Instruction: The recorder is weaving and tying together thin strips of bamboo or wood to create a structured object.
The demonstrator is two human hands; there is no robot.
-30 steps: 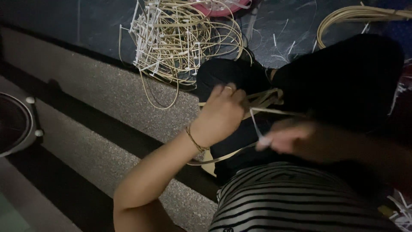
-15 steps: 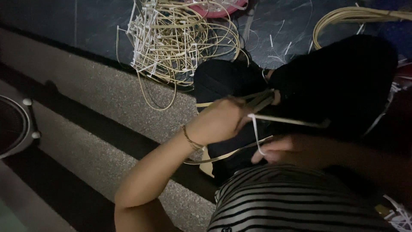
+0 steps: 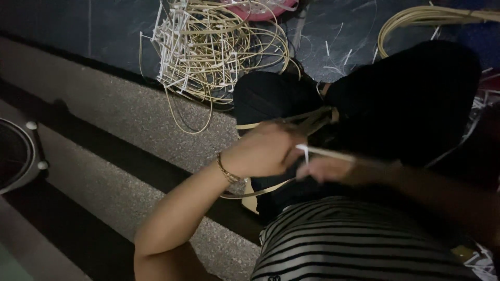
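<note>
Your left hand is curling shut around the pale cane strips over your lap, and your right hand, touching it at 3 o'clock, is pinching a thin white strip. A gold bracelet is sitting on your left wrist. The tangled cane bundle is lying up at 11 o'clock, well apart.

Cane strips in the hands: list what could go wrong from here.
1. The left hand and right hand work close together in dim light; a stiff cane strip might spring loose or poke a finger.
2. The long strip looping under the left wrist could snag on the tangled cane pile nearby.
</note>
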